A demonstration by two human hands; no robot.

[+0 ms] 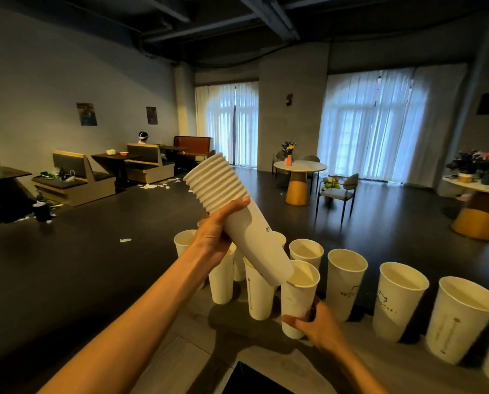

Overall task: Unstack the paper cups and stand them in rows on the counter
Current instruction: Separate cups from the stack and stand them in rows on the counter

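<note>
Presently the left hand [217,231] is wrapping its fingers round the tilted stack of nested paper cups [237,217], bottom end angled down to the right, while the right hand [314,327] is pinching the base of a single paper cup [298,297] just below that end, at the grey counter [337,362]. Roughly ten white cups are already standing in two loose rows [399,300] along the counter edge. Judging by the ribbed rims, about a dozen cups are waiting to be separated.
</note>
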